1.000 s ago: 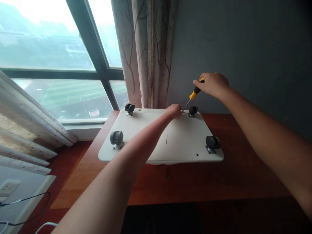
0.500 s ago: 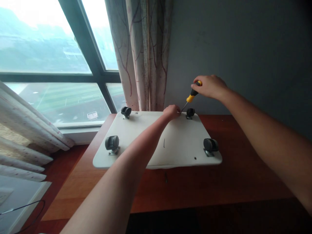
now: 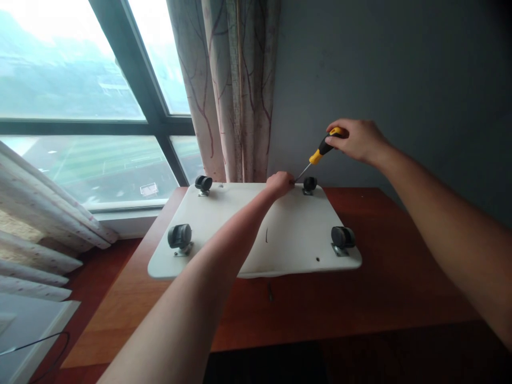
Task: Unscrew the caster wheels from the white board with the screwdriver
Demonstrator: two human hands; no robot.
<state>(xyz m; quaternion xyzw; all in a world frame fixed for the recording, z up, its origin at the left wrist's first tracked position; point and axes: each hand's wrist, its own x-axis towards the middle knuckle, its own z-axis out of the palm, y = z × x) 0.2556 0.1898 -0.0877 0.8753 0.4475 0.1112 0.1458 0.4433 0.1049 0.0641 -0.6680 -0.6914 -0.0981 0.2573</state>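
Observation:
A white board [image 3: 292, 234] with rounded corners lies on the reddish wooden table [image 3: 384, 277], bearing several black casters, such as the near right one [image 3: 343, 237]. My right hand [image 3: 358, 140] is closed on the handle of a yellow and black screwdriver [image 3: 322, 150], tilted with its shaft down to the board's far edge. Beside the screwdriver's tip, my left hand [image 3: 280, 184] rests at that edge with its fingers curled; whatever they hold is too small to make out. The tip itself is hard to see, close to the far right caster [image 3: 309, 185].
Behind the table hang patterned curtains [image 3: 244, 96] next to a large window [image 3: 100, 165] and a grey wall [image 3: 384, 64]. A black cable [image 3: 44, 337] curves at the lower left. A small dark item [image 3: 270, 292] is at the board's near side.
My right hand has moved slightly right and up, and the screwdriver leans more to the right. The board appears shifted a little left in view. My left hand stays at the far edge.

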